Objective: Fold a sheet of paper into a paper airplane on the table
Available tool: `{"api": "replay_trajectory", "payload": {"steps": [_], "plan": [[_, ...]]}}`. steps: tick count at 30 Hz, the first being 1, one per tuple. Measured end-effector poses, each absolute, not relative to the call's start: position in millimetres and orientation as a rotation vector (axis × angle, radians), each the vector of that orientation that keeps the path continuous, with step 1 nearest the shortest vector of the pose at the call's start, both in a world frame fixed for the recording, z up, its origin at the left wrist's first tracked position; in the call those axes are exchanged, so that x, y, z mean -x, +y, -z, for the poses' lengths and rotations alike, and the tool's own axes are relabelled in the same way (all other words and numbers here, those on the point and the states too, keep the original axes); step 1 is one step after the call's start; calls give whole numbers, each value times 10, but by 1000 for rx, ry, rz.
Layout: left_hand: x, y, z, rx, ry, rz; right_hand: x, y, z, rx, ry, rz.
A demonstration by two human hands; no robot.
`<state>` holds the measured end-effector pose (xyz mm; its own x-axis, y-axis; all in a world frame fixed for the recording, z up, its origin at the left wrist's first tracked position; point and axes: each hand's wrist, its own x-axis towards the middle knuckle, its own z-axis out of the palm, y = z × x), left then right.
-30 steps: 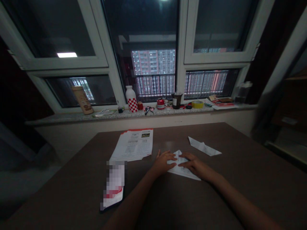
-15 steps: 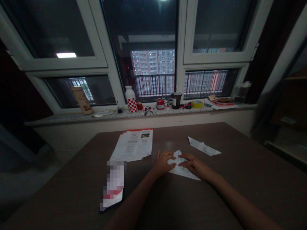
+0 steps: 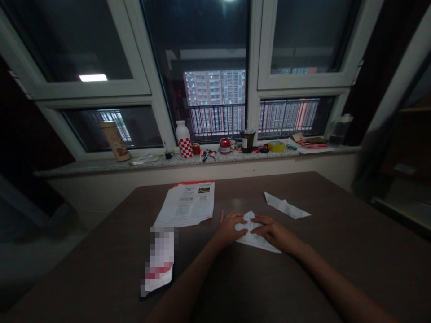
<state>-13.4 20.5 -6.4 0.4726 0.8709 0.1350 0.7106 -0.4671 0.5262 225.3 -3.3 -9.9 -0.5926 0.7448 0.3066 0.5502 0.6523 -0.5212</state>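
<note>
A folded white printed paper point(image 3: 253, 237) lies on the dark brown table point(image 3: 303, 278) in front of me. My left hand point(image 3: 229, 229) rests flat on its left part, fingers stretched out and pressing down. My right hand point(image 3: 273, 232) lies on its right part, fingers extended toward the left hand along the fold. Both hands press the paper; neither lifts it.
A stack of printed sheets point(image 3: 188, 202) lies to the left, a second folded paper point(image 3: 285, 206) farther right, a phone point(image 3: 159, 260) at the near left. The windowsill point(image 3: 101, 165) holds a checkered bottle point(image 3: 183, 139), a cup point(image 3: 248, 141), tape point(image 3: 276, 146) and small items.
</note>
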Motion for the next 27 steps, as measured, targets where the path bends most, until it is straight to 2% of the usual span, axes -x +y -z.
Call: {"api": "replay_trajectory", "payload": {"steps": [19, 27], "plan": [[70, 185, 88, -2302, 1360, -645, -2261, -10, 144, 1055, -2282, -586], [59, 165, 39, -2304, 1396, -568, -2283, 64, 189, 1038, -2153, -710]]}}
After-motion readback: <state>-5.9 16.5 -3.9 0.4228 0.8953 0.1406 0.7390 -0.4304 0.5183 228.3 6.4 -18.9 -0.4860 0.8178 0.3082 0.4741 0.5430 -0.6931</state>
